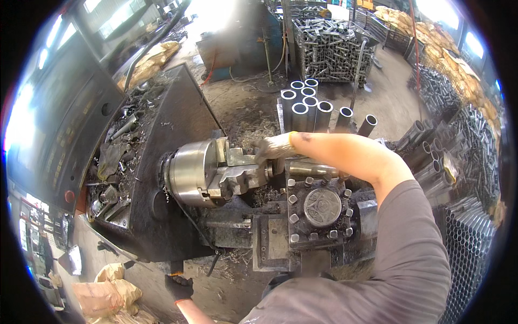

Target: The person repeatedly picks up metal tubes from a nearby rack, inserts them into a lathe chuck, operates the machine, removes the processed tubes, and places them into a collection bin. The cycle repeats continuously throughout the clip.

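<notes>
My right hand, in a pale, dirty knit glove, reaches across the lathe to the jaws of the metal chuck. It lies at the far side of the stepped jaws; its fingers are blurred and partly hidden, so any grip is unclear. Just right of the jaws, a shiny cylindrical metal part lies behind the square tool post. Low in front of the lathe, my left hand, in a dark glove with an orange cuff, is closed around something dark I cannot make out.
Several upright metal tubes stand behind the lathe. A wire basket heaped with metal pieces is farther back. Stacked tubes line the right side. Scrap and shavings cover the headstock top. Brown sacks lie on the floor lower left.
</notes>
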### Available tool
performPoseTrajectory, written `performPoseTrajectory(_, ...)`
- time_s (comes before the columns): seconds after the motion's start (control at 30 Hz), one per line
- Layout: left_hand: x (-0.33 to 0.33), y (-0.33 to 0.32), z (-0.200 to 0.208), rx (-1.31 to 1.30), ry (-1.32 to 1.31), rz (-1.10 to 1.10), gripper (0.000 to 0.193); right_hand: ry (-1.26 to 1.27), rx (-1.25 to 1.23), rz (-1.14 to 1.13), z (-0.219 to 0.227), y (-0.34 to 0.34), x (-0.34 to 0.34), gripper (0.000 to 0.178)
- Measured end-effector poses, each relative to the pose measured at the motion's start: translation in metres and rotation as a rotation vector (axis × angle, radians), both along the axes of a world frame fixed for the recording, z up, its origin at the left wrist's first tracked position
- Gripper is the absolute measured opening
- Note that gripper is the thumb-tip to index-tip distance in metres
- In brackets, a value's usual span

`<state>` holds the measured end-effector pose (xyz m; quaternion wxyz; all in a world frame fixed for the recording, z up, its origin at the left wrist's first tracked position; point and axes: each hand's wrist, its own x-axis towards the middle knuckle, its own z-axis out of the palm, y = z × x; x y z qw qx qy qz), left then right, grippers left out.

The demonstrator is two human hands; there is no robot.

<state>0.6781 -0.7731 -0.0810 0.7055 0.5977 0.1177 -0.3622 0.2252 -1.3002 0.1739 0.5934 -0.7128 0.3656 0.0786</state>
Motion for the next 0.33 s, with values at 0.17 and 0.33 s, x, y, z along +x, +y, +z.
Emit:
performPoseTrajectory(0.17, -0.004, -0.008, -0.039, 0.15, -0.5, 0.056, 0.05, 0.375, -0.408, 0.285, -0.034, -0.013, -0.08, 0.034)
performPoseTrajectory(0.33, -0.008, -0.001, -0.039, 0.187, -0.418, 0.172, 0.049, 0.424, -0.923, 0.226, -0.091, 0.002, -0.122, 0.027)
